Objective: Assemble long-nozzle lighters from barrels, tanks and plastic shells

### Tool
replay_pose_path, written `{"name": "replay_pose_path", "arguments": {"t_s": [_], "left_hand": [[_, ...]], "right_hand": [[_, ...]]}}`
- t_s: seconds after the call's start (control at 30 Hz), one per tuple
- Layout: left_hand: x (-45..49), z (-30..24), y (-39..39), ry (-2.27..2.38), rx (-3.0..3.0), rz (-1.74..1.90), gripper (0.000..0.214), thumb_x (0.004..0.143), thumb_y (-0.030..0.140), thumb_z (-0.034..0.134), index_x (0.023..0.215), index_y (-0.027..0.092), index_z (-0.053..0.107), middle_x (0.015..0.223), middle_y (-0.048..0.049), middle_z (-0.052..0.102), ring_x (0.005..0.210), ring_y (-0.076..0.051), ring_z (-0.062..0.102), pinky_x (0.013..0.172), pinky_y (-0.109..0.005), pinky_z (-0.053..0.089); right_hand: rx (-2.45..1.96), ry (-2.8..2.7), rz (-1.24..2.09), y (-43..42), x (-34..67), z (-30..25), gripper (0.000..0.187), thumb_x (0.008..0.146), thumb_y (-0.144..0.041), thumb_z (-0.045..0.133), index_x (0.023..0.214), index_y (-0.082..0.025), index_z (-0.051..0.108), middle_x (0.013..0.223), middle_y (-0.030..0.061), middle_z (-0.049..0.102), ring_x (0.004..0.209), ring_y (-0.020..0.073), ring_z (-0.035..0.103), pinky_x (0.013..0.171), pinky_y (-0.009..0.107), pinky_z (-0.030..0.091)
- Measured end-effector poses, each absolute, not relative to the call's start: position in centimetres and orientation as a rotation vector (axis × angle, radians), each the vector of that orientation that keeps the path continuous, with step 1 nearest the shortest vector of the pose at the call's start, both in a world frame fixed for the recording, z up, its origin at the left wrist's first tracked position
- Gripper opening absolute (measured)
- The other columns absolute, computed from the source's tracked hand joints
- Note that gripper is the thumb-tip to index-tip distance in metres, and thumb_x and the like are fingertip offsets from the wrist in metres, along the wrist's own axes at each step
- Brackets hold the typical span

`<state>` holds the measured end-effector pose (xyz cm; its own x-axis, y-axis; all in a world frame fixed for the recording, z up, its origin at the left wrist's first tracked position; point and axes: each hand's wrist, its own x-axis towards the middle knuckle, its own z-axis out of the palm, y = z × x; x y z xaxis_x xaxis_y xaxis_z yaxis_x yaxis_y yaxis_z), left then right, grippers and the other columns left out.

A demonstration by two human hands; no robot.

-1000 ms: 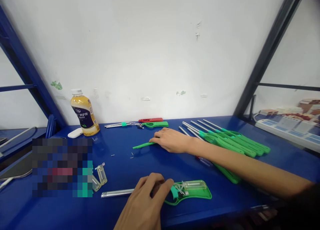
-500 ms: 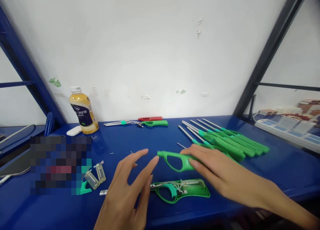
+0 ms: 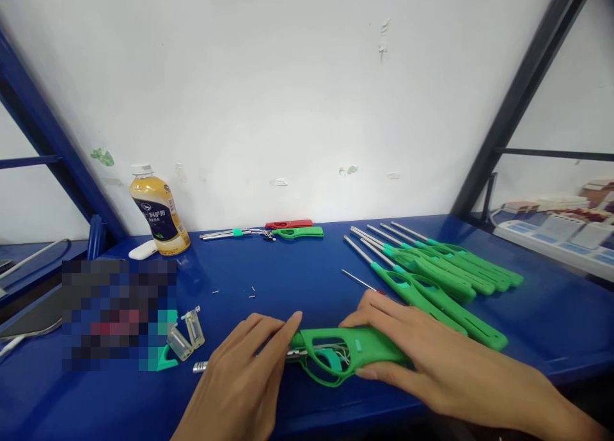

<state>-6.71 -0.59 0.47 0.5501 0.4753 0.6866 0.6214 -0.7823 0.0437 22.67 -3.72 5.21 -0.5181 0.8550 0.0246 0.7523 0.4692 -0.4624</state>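
Note:
In front of me on the blue table lies an open lighter point(image 3: 330, 359), a long-nosed gas lighter with a teal trigger and wires showing in its green lower shell. A matching green handle shell point(image 3: 330, 333) lies over it, slightly askew, leaving a gap at the trigger loop. My right hand point(image 3: 398, 338) is closed round the rear of this upper shell. My left hand point(image 3: 244, 364) closes over the neck, thumb and fingers at the shell's front tip. The metal nozzle tip point(image 3: 199, 367) pokes out to its left. The rear of the lower shell is hidden.
Several green lighters point(image 3: 446, 262) lie at the right, with a thin screwdriver point(image 3: 359, 281) beside them. Red and green shells point(image 3: 297, 232) and metal rods point(image 3: 220, 234) lie by the wall. At left are a drink bottle point(image 3: 160, 210), clear fuel tanks point(image 3: 187, 338) and small screws point(image 3: 252, 292).
My right hand has brought the green handle shell down and nearer onto the open lighter. My left hand has gone from spread fingers to closed at the neck.

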Motion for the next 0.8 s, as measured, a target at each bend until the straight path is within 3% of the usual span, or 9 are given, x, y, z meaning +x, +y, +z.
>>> {"name": "replay_pose_path", "arguments": {"t_s": [0.17, 0.37, 0.57, 0.8], "left_hand": [[-6.6, 0.7, -1.0, -0.988, -2.595, -1.021, 0.038, 0.107, 0.019, 0.050, 0.144, 0.020, 0.059, 0.114, -0.0062, 0.075, 0.102, -0.020, 0.072, 0.093, -0.034, 0.064], [-6.8, 0.3, -0.3, -0.965, -2.744, -0.903, 0.032, 0.106, 0.011, 0.046, 0.127, 0.021, 0.068, 0.103, -0.0050, 0.072, 0.092, -0.021, 0.068, 0.080, -0.035, 0.066], [-6.8, -0.5, -0.3, -1.037, -2.777, -0.795, 0.034, 0.104, 0.011, 0.046, 0.126, 0.021, 0.070, 0.106, -0.0067, 0.071, 0.097, -0.024, 0.067, 0.084, -0.041, 0.066], [-6.7, -0.8, -0.4, -1.072, -2.804, -0.780, 0.037, 0.104, 0.011, 0.045, 0.130, 0.022, 0.069, 0.106, -0.0058, 0.070, 0.098, -0.023, 0.068, 0.084, -0.040, 0.066]], "right_hand": [[-1.389, -2.462, 0.605, -3.5, 22.2, 5.0, 0.047, 0.110, -0.055, 0.046, 0.156, -0.045, 0.045, 0.137, 0.0027, 0.056, 0.120, 0.0198, 0.062, 0.105, 0.036, 0.050], [-1.379, -2.493, 0.536, -3.7, 22.1, 3.6, 0.051, 0.112, -0.052, 0.043, 0.162, -0.042, 0.041, 0.138, 0.0054, 0.054, 0.131, 0.0230, 0.056, 0.116, 0.042, 0.044], [-1.441, -2.533, 0.531, -3.9, 21.6, 2.4, 0.052, 0.112, -0.053, 0.040, 0.163, -0.042, 0.040, 0.143, 0.0066, 0.053, 0.138, 0.0264, 0.051, 0.122, 0.051, 0.038], [-1.453, -2.537, 0.531, -4.2, 21.8, 2.2, 0.053, 0.113, -0.053, 0.037, 0.165, -0.043, 0.035, 0.143, 0.0048, 0.053, 0.138, 0.0232, 0.052, 0.122, 0.046, 0.040]]}}
